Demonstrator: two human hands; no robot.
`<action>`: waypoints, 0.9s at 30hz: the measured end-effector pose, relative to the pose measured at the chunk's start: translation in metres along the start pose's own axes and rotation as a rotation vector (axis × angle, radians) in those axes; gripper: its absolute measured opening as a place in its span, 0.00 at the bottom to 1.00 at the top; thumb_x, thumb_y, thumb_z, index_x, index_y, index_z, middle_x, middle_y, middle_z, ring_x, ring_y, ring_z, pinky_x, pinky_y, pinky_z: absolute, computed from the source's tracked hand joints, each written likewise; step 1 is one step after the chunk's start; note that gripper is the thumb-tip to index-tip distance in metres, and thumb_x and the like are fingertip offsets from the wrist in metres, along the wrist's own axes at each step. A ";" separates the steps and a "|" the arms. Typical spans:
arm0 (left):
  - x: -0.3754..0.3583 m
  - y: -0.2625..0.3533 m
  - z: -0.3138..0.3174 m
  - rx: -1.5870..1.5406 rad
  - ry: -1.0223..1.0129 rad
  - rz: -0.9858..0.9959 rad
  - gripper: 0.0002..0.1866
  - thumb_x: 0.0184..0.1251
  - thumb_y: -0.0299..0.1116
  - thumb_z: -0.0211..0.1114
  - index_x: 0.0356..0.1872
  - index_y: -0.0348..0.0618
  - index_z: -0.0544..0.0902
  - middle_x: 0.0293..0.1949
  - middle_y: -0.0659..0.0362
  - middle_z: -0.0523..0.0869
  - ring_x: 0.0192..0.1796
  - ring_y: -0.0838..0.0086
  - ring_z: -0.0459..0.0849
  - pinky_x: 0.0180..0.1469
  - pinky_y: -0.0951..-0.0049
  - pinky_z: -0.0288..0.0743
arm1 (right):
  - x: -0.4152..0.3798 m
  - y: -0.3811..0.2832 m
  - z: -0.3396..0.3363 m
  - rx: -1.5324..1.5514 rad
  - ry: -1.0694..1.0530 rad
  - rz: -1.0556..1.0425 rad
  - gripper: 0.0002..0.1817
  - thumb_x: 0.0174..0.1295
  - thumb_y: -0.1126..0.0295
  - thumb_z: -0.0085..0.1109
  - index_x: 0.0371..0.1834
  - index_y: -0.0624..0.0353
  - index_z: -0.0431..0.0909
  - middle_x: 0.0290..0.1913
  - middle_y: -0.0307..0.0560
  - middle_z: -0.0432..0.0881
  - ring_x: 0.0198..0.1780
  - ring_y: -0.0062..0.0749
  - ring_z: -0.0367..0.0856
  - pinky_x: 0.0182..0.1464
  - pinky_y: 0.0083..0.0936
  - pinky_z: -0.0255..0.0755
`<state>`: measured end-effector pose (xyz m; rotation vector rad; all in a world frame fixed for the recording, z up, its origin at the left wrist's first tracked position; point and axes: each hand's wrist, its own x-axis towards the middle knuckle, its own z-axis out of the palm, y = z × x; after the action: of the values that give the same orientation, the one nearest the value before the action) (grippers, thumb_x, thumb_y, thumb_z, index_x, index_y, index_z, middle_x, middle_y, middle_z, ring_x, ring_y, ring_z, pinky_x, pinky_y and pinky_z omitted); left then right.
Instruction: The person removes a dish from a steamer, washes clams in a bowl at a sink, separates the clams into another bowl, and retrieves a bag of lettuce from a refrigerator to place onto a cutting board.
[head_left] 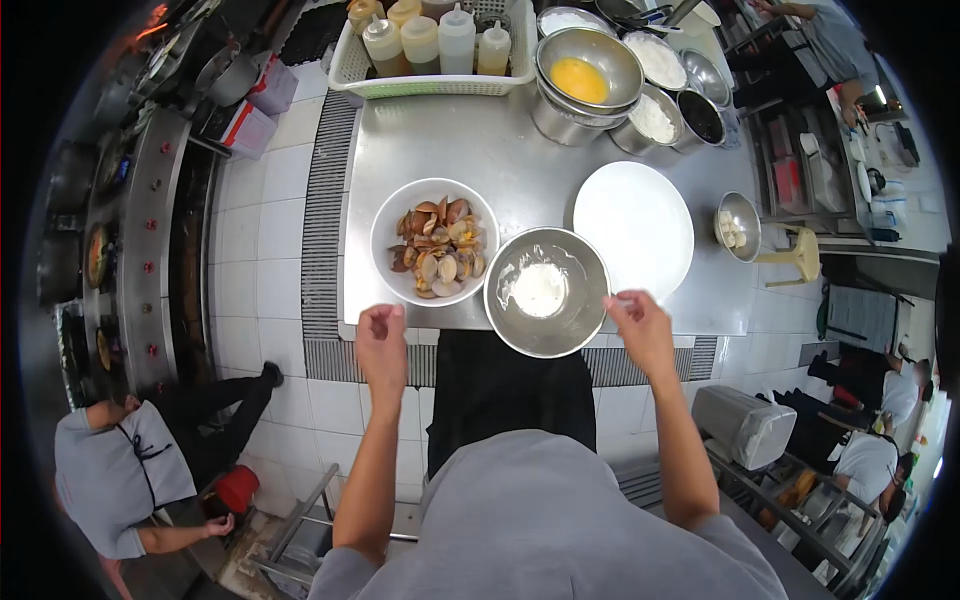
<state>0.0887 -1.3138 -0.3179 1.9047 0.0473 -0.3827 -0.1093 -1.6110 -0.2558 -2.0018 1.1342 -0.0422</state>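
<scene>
A steel mixing bowl (547,322) with a white, powder-like heap (538,290) inside sits at the front of the steel table, its near side reaching past the edge. My right hand (642,328) is at its right rim, thumb and fingertips closed on the metal. Over the table's front edge at left, my left hand (382,345) has its fingers curled in, with nothing visible in them. Just beyond it stands a white bowl (383,265) of cooked clams (440,245). A white round plate (635,225) lies behind the steel bowl, to the right.
Squeeze bottles (457,42) fill a white basket (430,85) at the back. Beside it, steel bowls hold yellow liquid (578,80) and white powder (652,120). A small steel bowl (738,215) is at the right. One person (130,470) sits at left; others are at right.
</scene>
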 end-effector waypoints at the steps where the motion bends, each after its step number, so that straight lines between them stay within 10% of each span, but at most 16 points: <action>1: -0.002 -0.013 0.002 -0.178 -0.039 -0.219 0.16 0.72 0.38 0.66 0.50 0.36 0.78 0.30 0.60 0.83 0.24 0.80 0.77 0.28 0.79 0.72 | -0.007 0.013 0.011 0.028 -0.052 0.137 0.21 0.66 0.59 0.66 0.48 0.71 0.80 0.33 0.51 0.86 0.34 0.26 0.84 0.36 0.25 0.77; 7: 0.013 -0.029 0.039 -0.306 -0.247 -0.307 0.11 0.74 0.29 0.60 0.51 0.33 0.75 0.37 0.50 0.88 0.32 0.71 0.88 0.33 0.76 0.82 | -0.025 0.035 0.084 0.746 -0.115 0.340 0.15 0.65 0.72 0.56 0.48 0.73 0.79 0.39 0.49 0.86 0.36 0.31 0.86 0.36 0.26 0.83; 22: 0.091 -0.055 0.009 -0.406 0.061 -0.164 0.06 0.73 0.29 0.57 0.45 0.40 0.76 0.27 0.59 0.81 0.23 0.76 0.81 0.26 0.77 0.80 | -0.160 0.106 0.050 0.868 0.143 0.459 0.12 0.60 0.75 0.55 0.44 0.66 0.83 0.38 0.44 0.86 0.36 0.26 0.83 0.37 0.26 0.77; 27: -0.013 -0.014 0.118 -0.190 -0.593 -0.207 0.16 0.72 0.42 0.65 0.49 0.40 0.77 0.28 0.58 0.82 0.21 0.78 0.78 0.21 0.77 0.72 | -0.248 0.135 0.048 0.911 0.451 0.537 0.11 0.62 0.73 0.57 0.43 0.66 0.84 0.36 0.40 0.85 0.35 0.21 0.80 0.37 0.22 0.74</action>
<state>0.0455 -1.4152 -0.3633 1.5403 -0.1111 -1.0321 -0.3325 -1.4357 -0.2933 -0.8677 1.5328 -0.6368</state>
